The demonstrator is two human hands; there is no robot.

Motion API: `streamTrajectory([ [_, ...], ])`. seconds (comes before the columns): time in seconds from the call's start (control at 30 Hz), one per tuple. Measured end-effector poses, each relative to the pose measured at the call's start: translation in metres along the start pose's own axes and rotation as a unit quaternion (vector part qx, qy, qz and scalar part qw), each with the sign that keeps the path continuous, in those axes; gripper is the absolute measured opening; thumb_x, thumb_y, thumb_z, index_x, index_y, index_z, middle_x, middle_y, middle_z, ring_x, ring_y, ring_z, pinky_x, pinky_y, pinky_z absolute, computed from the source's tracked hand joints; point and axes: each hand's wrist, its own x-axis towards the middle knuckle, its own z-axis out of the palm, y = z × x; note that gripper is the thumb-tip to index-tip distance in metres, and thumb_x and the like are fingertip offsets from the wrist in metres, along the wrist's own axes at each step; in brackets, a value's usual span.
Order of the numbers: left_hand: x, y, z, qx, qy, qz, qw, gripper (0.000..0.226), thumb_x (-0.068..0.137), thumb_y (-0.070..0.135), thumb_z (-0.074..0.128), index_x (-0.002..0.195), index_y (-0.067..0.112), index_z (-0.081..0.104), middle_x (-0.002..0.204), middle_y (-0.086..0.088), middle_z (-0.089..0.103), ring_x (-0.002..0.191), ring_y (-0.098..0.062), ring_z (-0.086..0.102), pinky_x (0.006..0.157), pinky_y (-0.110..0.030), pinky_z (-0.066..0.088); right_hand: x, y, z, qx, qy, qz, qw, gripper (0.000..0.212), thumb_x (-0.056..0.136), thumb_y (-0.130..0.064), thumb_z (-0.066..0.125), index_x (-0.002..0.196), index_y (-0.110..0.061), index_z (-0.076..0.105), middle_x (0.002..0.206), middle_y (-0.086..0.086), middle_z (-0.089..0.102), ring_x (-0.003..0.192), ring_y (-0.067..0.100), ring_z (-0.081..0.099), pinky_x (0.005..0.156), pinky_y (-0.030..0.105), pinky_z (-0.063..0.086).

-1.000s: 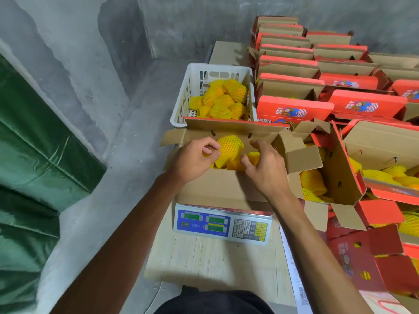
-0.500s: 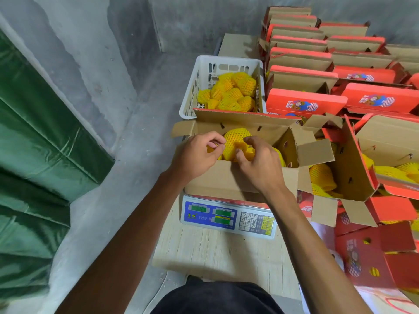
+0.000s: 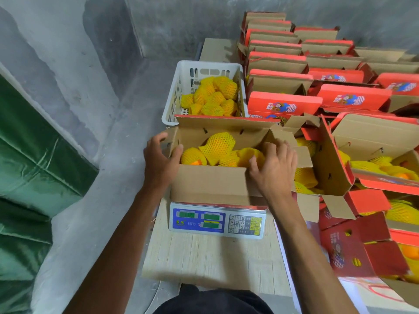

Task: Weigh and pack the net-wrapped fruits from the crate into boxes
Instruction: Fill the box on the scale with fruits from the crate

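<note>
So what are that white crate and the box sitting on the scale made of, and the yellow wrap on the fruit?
The white crate looks like moulded plastic: smooth, with slotted walls. The box seems plain brown cardboard, matte inside, printed red outside, with folded flaps. The yellow wrap looks like soft foam netting, judging by its puffy open mesh, though that is a guess.

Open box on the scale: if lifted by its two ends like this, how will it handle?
The cardboard box probably feels heavy for its size: net-wrapped fruits fill it. Its open flaps will likely flop, giving weak grip points. The left hand and right hand at opposite ends should limit tipping.
</note>
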Motion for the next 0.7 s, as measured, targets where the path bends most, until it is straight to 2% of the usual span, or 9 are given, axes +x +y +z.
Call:
streamTrajectory([
  [0.07, 0.005, -0.004, 0.003, -0.044, -0.009, -0.096, 0.994, 0.058, 0.090, 0.052, 0.068, 0.134, 0.020, 0.048, 0.129, 0.001, 0.054, 0.110, -0.016, 0.057, 0.080, -0.030, 0.049, 0.000, 0.013, 0.000, 0.005, 0.012, 0.039, 0.999, 0.057, 0.099, -0.042, 0.055, 0.141, -0.004, 0.050, 0.157, 0.021, 0.037, 0.151, 0.037, 0.023, 0.122, 0.047, 0.016],
  [0.13, 0.009, -0.006, 0.005, -0.084, -0.028, -0.167, 0.982, 0.053, 0.087, 0.061, 0.063, 0.112, 0.014, 0.055, 0.104, -0.005, 0.060, 0.087, -0.016, 0.061, 0.069, -0.030, 0.044, 0.001, 0.023, -0.001, 0.034, 0.013, 0.088, 0.995, 0.064, 0.100, -0.044, 0.055, 0.146, 0.000, 0.044, 0.156, 0.023, 0.038, 0.151, 0.038, 0.025, 0.122, 0.047, 0.019],
  [0.2, 0.011, -0.006, 0.008, -0.163, -0.045, -0.221, 0.960, 0.050, 0.085, 0.064, 0.061, 0.090, 0.015, 0.058, 0.089, -0.014, 0.060, 0.080, -0.026, 0.061, 0.070, -0.038, 0.044, 0.004, 0.032, 0.001, 0.084, 0.008, 0.125, 0.989, 0.068, 0.100, -0.043, 0.056, 0.146, 0.004, 0.042, 0.148, 0.026, 0.047, 0.142, 0.041, 0.038, 0.115, 0.048, 0.031],
  [0.33, 0.009, -0.007, 0.006, -0.245, -0.036, -0.288, 0.925, 0.039, 0.083, 0.057, 0.072, 0.101, 0.022, 0.066, 0.115, -0.015, 0.070, 0.105, -0.030, 0.069, 0.089, -0.047, 0.059, 0.008, 0.040, 0.008, 0.222, -0.005, 0.195, 0.955, 0.070, 0.099, -0.051, 0.054, 0.147, 0.000, 0.046, 0.138, 0.023, 0.060, 0.128, 0.041, 0.054, 0.102, 0.046, 0.046],
  [0.4, 0.007, -0.008, 0.001, -0.316, -0.023, -0.278, 0.907, 0.032, 0.091, 0.043, 0.072, 0.113, 0.020, 0.068, 0.118, -0.010, 0.072, 0.099, -0.021, 0.072, 0.079, -0.035, 0.062, 0.008, 0.043, 0.014, 0.297, -0.015, 0.235, 0.925, 0.067, 0.098, -0.056, 0.054, 0.142, -0.006, 0.055, 0.135, 0.016, 0.065, 0.126, 0.035, 0.058, 0.104, 0.044, 0.048],
  [0.47, 0.005, -0.010, -0.008, -0.400, 0.009, -0.282, 0.872, 0.031, 0.094, 0.036, 0.070, 0.118, 0.017, 0.068, 0.122, -0.004, 0.072, 0.103, -0.019, 0.071, 0.082, -0.032, 0.059, 0.011, 0.046, 0.017, 0.440, -0.002, 0.302, 0.845, 0.049, 0.097, -0.053, 0.059, 0.121, -0.012, 0.068, 0.119, 0.009, 0.073, 0.115, 0.027, 0.067, 0.101, 0.044, 0.052],
  [0.53, 0.004, -0.013, -0.020, -0.453, 0.052, -0.284, 0.844, 0.034, 0.093, 0.030, 0.069, 0.122, 0.012, 0.068, 0.122, -0.006, 0.073, 0.111, -0.025, 0.070, 0.089, -0.037, 0.058, 0.015, 0.053, 0.018, 0.584, 0.048, 0.374, 0.719, 0.028, 0.098, -0.039, 0.065, 0.101, -0.012, 0.070, 0.103, 0.009, 0.077, 0.100, 0.024, 0.074, 0.089, 0.039, 0.059],
  [0.63, 0.000, -0.017, -0.033, -0.506, 0.082, -0.259, 0.818, 0.038, 0.095, 0.027, 0.068, 0.129, 0.010, 0.064, 0.120, -0.007, 0.074, 0.109, -0.026, 0.072, 0.082, -0.036, 0.061, 0.017, 0.067, 0.012, 0.660, 0.127, 0.424, 0.607, 0.019, 0.095, -0.025, 0.067, 0.094, -0.006, 0.071, 0.090, 0.009, 0.079, 0.077, 0.019, 0.076, 0.062, 0.028, 0.059],
  [0.7, 0.000, -0.019, -0.036, -0.545, 0.073, -0.239, 0.800, 0.034, 0.101, 0.030, 0.059, 0.129, 0.012, 0.063, 0.119, -0.006, 0.075, 0.105, -0.023, 0.074, 0.082, -0.036, 0.062, 0.021, 0.070, 0.009, 0.742, 0.107, 0.405, 0.523, 0.024, 0.097, -0.030, 0.060, 0.097, -0.008, 0.070, 0.090, 0.007, 0.078, 0.081, 0.023, 0.074, 0.060, 0.027, 0.057],
])
